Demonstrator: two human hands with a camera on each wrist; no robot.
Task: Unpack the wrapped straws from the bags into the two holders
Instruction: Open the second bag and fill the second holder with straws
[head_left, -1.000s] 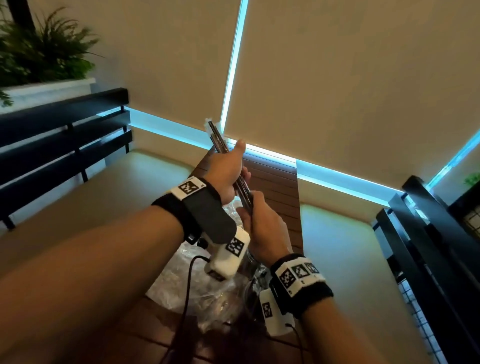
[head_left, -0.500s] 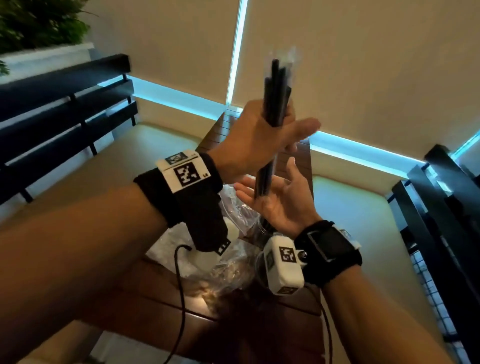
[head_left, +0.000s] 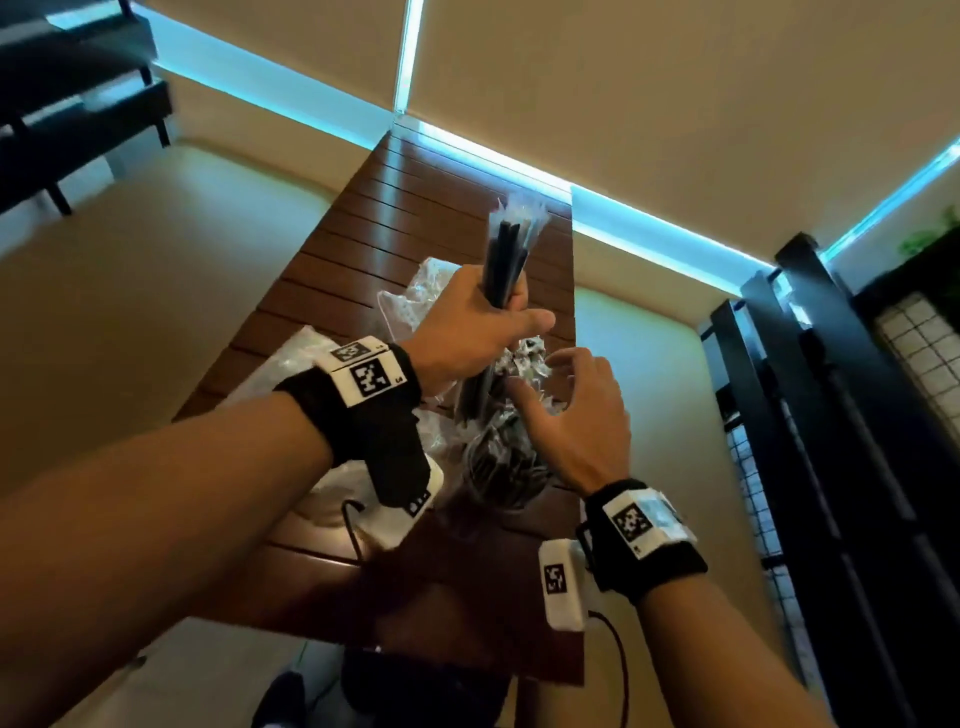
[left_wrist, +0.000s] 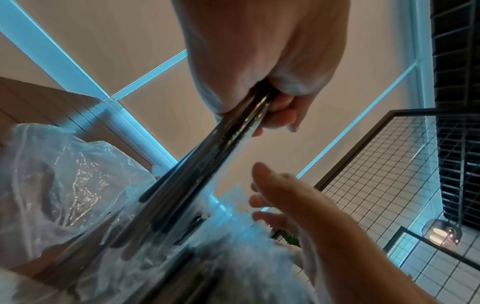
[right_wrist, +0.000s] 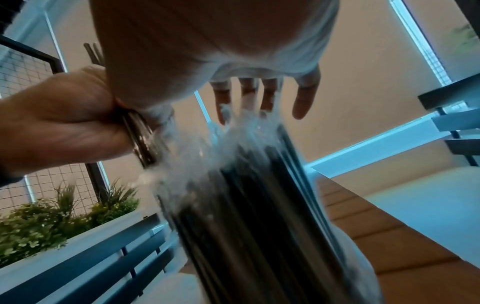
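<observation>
L hand (head_left: 470, 332) fist-curled round bundle of black wrapped straws (head_left: 503, 262), thumb out. R hand (head_left: 576, 415) open beside it, fingers spread, relaxed.

Straw bundle (head_left: 503, 260) above bags (head_left: 415, 301) on table (head_left: 363, 218)

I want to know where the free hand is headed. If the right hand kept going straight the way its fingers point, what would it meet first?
Most likely the crinkled wrapper tops of the straws standing in the holder. The right hand is open, its fingertips just short of them. The left hand holds its bundle of wrapped straws off to the side, though depth is unclear.
</observation>
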